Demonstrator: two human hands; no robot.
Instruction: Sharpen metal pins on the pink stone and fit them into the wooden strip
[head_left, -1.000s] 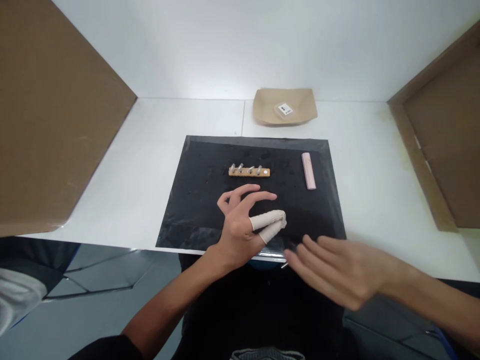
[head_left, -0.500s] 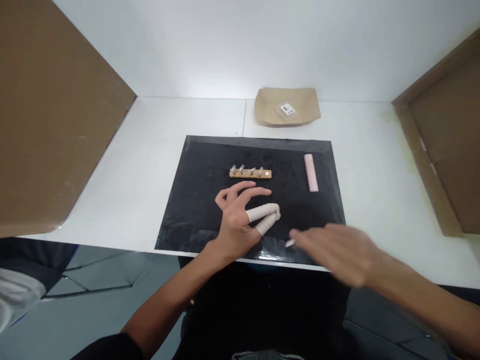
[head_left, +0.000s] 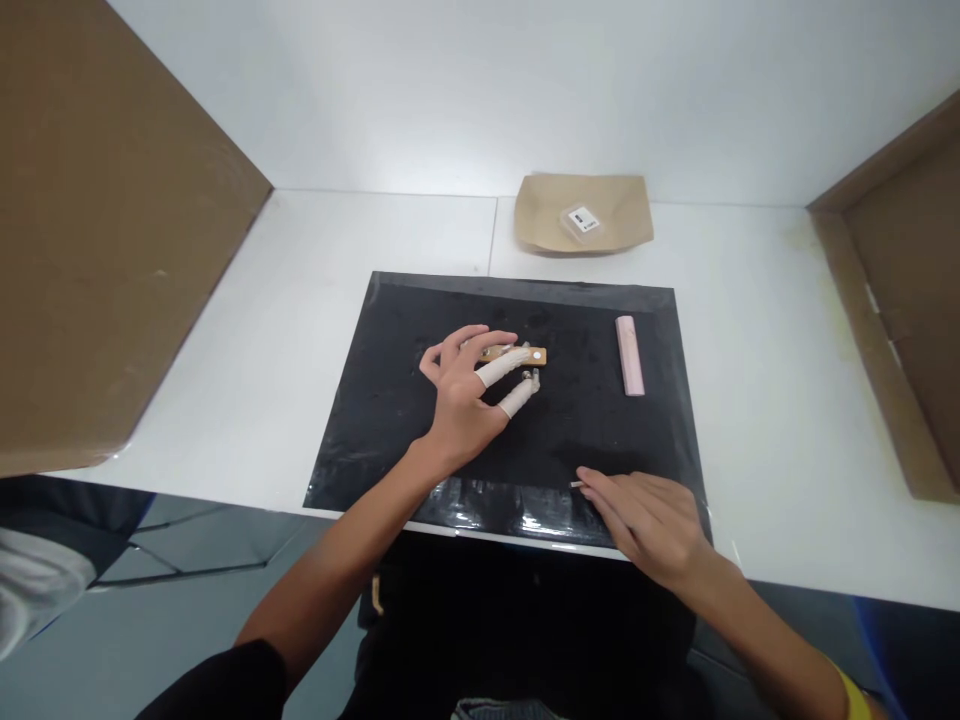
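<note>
My left hand [head_left: 461,400] is spread over the small wooden strip [head_left: 534,355] near the middle of the black mat [head_left: 375,420]. The thumb and index finger wear pale fabric finger cots and pinch a small metal screw [head_left: 533,379] just beside the strip's near edge; the other fingers curl over the strip's left part and hide the studs there. My right hand [head_left: 649,520] lies flat and open on the mat's near edge, fingers pointing left, gripping nothing. A thin white sliver [head_left: 576,484] lies at its fingertips; I cannot tell what it is.

The mat is a matte, slightly scuffed rectangle with a glossy near margin that reaches the front edge of the white desk [head_left: 300,260]. A pink cylindrical stick [head_left: 629,354] lies lengthwise near the mat's right edge, well apart from the strip. Behind the mat, against the white wall, sits a shallow brown paper tray [head_left: 622,215] holding a small clear packet with a label [head_left: 583,221].

Bare desk runs left and right of the mat. Brown cardboard panels close in both sides: a large one [head_left: 97,230] on the left, another [head_left: 907,300] on the right.
</note>
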